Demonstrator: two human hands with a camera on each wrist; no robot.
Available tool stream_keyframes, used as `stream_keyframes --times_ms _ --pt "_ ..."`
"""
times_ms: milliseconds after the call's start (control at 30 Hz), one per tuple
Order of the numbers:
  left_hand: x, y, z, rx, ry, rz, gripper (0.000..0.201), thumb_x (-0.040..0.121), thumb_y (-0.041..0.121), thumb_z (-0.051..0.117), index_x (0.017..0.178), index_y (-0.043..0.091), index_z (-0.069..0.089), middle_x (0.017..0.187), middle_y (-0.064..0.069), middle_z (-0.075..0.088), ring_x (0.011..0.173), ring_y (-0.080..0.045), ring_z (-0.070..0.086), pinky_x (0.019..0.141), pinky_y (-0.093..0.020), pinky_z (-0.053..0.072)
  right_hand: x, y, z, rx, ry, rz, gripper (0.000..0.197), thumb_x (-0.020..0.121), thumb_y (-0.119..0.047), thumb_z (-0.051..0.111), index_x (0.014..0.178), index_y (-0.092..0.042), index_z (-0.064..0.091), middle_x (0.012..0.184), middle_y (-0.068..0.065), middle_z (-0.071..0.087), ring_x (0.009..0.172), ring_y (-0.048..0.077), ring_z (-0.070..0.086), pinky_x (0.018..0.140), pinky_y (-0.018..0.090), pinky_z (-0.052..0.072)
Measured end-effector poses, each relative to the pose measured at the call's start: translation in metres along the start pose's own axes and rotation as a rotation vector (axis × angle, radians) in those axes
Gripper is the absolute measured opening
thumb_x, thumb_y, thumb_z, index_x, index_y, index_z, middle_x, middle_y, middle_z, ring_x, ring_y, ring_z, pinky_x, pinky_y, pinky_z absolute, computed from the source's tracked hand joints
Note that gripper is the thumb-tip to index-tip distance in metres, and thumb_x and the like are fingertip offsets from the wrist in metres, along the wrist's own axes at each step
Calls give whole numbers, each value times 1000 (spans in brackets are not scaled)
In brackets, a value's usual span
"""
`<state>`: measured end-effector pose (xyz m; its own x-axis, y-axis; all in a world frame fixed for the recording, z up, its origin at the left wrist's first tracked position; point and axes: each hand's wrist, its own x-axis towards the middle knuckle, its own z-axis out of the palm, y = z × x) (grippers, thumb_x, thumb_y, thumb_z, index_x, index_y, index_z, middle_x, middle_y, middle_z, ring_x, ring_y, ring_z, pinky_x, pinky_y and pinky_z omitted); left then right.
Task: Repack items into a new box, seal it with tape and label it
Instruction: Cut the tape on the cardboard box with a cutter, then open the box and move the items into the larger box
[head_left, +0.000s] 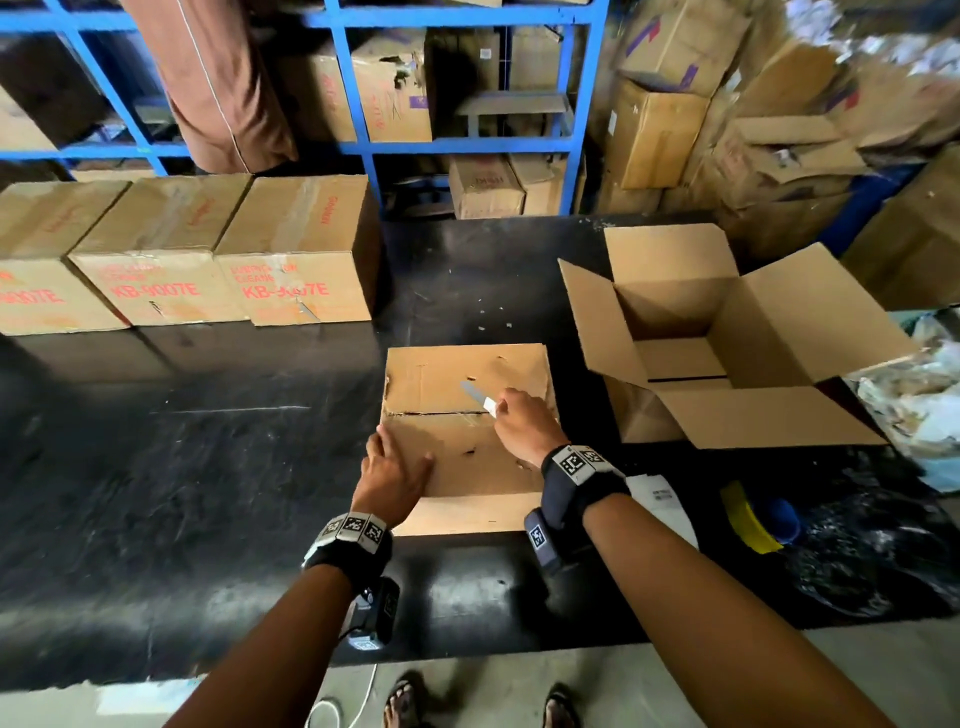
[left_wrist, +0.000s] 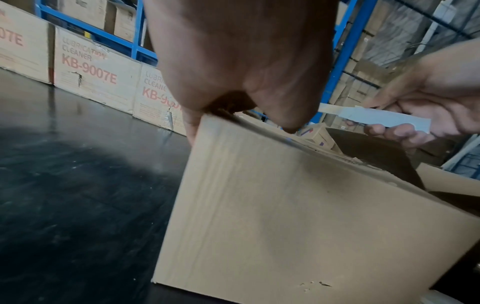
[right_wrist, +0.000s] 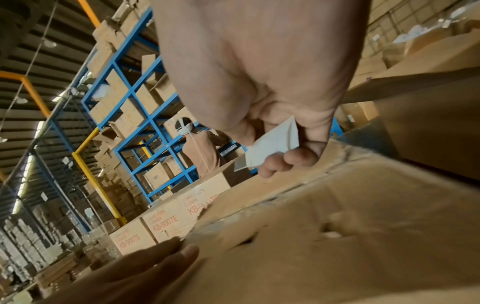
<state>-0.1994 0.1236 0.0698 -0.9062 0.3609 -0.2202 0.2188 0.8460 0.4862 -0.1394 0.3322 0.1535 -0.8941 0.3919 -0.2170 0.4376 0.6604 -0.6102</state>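
So the closed box (head_left: 470, 431) is sitting mid-frame on the black table (head_left: 208, 467). The left hand (head_left: 392, 475) is lying flat, fingers straight, pressing its lower-left corner. The right hand (head_left: 524, 423) is gripping a small blade (head_left: 478, 397) wrapped in white, hovering over the taped seam. The empty open box (head_left: 722, 338) is waiting to the right.

A closed, worn brown cardboard box (head_left: 462, 421) with small tears and a taped centre seam sat on the black worktop (head_left: 208, 467), just left of a clean brown cardboard box (head_left: 727, 338) standing upright and empty, its four flaps splayed outward.
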Motion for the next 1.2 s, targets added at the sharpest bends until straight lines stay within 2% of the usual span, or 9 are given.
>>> stream_keyframes --times_ms 133,267,367,500,633,800,1033,1133,1200 --pt "1 2 11 65 39 -79 97 94 64 40 155 2 -3 158 -25 14 139 -47 31 110 -56 37 -8 54 -26 48 34 7 28 103 -14 42 103 2 65 107 24 69 100 42 65 68 34 40" --pt "4 1 12 82 61 -99 99 92 68 38 155 3 -2 158 -24 16 139 -47 30 111 -57 34 -22 106 -40 115 103 67 28 104 -15 46 100 0 69 103 21 71 97 39 65 74 37 46" --pt "3 3 14 84 54 -114 99 92 67 39 155 2 -1 157 -26 16 140 -48 28 112 -57 32 -38 146 -28 187 161 184 20 102 -18 52 104 -4 66 103 17 71 98 35 65 76 36 48" --pt "1 6 13 83 52 -113 97 95 62 42 155 0 -2 156 -28 15 140 -50 26 113 -57 30 -59 177 2 136 158 335 23 98 -26 58 110 -9 65 108 16 72 105 38 65 84 43 54" --pt "-1 5 13 72 62 -101 96 95 61 42 155 1 -1 157 -27 14 140 -49 26 114 -56 28 -75 186 41 25 55 447 32 94 -27 62 118 -5 63 117 19 69 112 39 64 87 39 52" --pt "-2 7 12 63 62 -96 97 94 63 42 156 2 -2 158 -24 14 140 -46 27 113 -55 29 -82 188 76 -74 -12 486 33 94 -26 65 118 -3 64 118 21 68 109 38 66 87 39 54" --pt "-2 3 14 63 102 -65 97 93 63 44 156 2 2 155 -24 22 136 -45 34 109 -54 35 -70 186 83 -244 -58 480 31 92 -25 70 115 -5 68 118 17 70 108 35 68 85 38 56" --pt "-2 3 12 18 99 -79 98 92 65 47 157 6 4 154 -20 23 135 -43 35 109 -53 36 -63 187 84 -239 -99 489 34 92 -28 71 115 -3 68 118 18 69 109 35 68 84 38 56" --pt "-2 2 10 -9 94 -77 98 91 65 48 157 8 4 154 -18 24 135 -42 35 109 -52 36 -59 183 77 -184 -82 504 36 95 -33 65 114 -3 68 118 20 68 109 38 66 84 38 55"
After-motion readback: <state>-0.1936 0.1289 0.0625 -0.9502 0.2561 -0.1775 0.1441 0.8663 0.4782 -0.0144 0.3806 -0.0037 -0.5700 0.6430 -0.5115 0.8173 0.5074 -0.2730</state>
